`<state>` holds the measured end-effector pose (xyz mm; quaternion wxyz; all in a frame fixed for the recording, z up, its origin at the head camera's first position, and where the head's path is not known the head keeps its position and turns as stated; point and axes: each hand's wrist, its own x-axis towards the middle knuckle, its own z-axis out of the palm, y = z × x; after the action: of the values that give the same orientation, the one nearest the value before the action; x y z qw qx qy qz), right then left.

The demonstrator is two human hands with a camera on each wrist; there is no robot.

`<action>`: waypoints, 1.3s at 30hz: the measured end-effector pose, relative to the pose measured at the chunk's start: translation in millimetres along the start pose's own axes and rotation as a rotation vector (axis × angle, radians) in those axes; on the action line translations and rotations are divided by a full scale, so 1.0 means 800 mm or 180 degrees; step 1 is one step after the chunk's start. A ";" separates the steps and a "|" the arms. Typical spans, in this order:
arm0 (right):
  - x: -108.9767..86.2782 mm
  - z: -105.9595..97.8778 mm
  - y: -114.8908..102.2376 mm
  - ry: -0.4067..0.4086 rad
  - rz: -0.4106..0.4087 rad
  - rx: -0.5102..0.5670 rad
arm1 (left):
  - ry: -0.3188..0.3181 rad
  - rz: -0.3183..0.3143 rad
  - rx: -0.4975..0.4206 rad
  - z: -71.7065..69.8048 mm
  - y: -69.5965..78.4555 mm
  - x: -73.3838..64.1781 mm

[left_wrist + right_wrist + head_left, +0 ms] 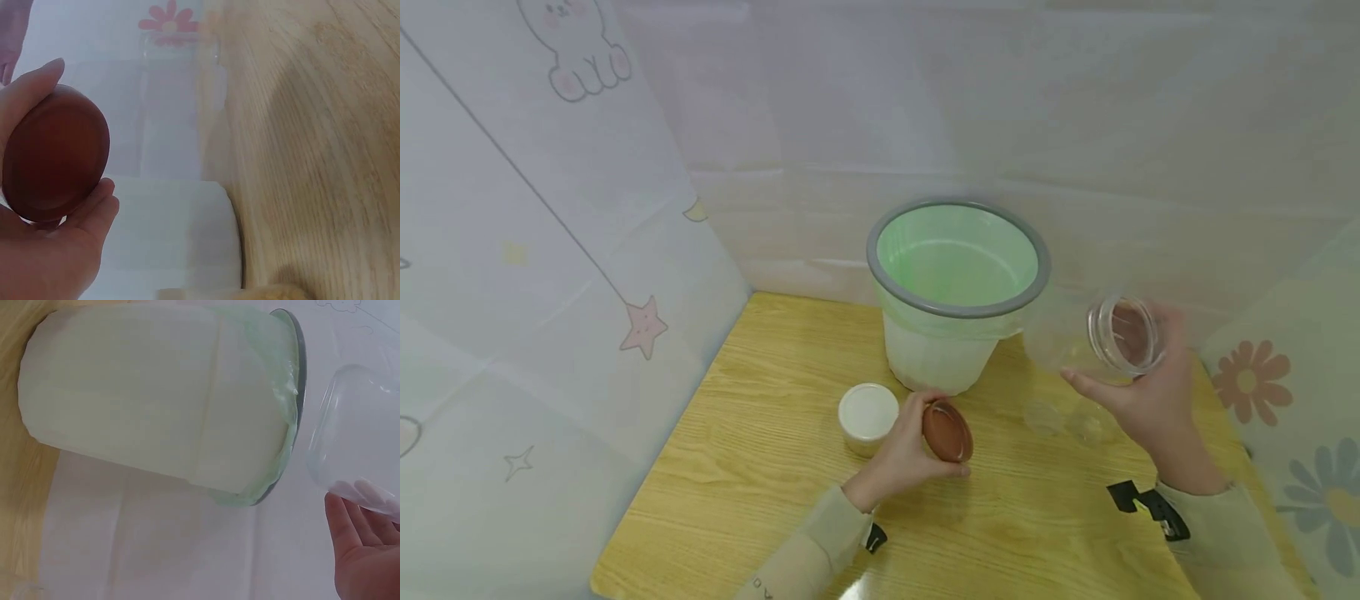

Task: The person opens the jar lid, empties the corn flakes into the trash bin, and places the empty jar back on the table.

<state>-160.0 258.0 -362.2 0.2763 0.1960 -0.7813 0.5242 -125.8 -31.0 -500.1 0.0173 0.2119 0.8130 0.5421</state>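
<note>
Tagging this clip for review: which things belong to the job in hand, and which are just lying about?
Part of the job:
brown lid, in the left hand
clear jar, in the right hand
lined bin, probably, as the jar is near its rim

Seemingly just lying about, untouched:
white-lidded tub
clear container on the table

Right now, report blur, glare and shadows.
Head view: the right hand blurs at its upper fingers, white glare marks the yellow wood-grain table; left wrist view: soft shadow darkens that table; right wrist view: pale highlights streak the clear wide-mouthed jar.
</note>
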 end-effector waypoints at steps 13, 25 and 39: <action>-0.049 0.016 0.045 -0.0273 0.0319 0.0305 | -0.0029 -0.0079 0.0081 0.014 -0.021 0.003; -0.101 0.041 0.107 -0.0682 0.1087 -0.0117 | -0.0094 -0.0199 0.0457 0.030 -0.048 0.000; -0.140 0.073 0.149 -0.0934 0.1448 -0.0111 | -0.0231 -0.0550 0.0560 0.044 -0.074 -0.003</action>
<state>-158.0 250.7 -535.8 0.0385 0.0846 -0.8458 0.5253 -133.7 -20.7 -567.9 0.0747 0.1612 0.8715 0.4571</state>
